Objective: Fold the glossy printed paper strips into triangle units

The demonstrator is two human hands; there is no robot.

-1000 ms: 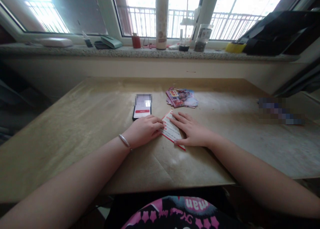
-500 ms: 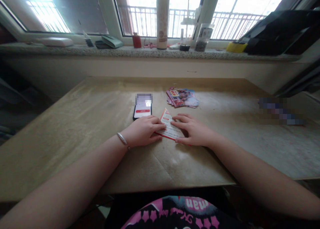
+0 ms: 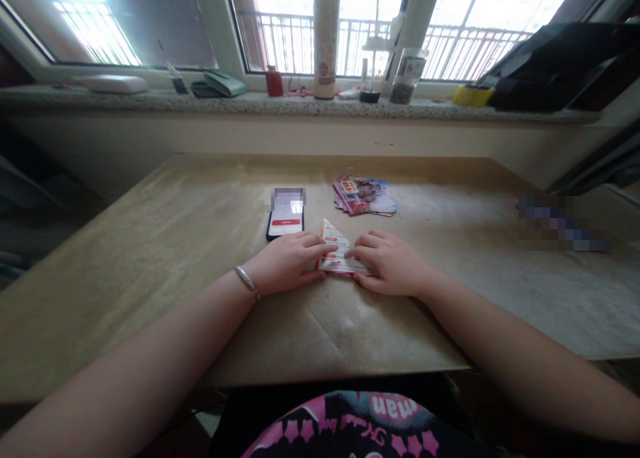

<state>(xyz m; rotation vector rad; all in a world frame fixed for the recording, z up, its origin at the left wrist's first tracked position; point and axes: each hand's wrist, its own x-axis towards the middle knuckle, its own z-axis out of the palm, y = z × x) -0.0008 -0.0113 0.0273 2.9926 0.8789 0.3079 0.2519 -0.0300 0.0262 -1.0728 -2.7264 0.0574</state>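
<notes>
A sheet of printed paper (image 3: 333, 237), folded into a triangle with red and orange edging, lies on the table in front of me. My left hand (image 3: 287, 263) grips its left side, with fingers over the top and the thumb by the lower edge. On the right end, my right hand (image 3: 387, 261) holds it with bent fingers, covering that corner. A phone (image 3: 285, 226) with a lit screen lies just beyond my left hand. Farther back is a loose stack of colourful printed sheets (image 3: 370, 197).
The table (image 3: 125, 258) reaches to the wall under a stone windowsill (image 3: 280, 106). On the sill stand a tall cylinder (image 3: 325, 45), a red bottle (image 3: 274, 83), a clear container (image 3: 406, 78) and a yellow item (image 3: 471, 95). A blurred-out object (image 3: 560, 223) lies far right.
The folded paper has turned slightly, so its lower edge runs nearly level. My right hand's fingers have bent inward around its right end. My left hand has barely moved.
</notes>
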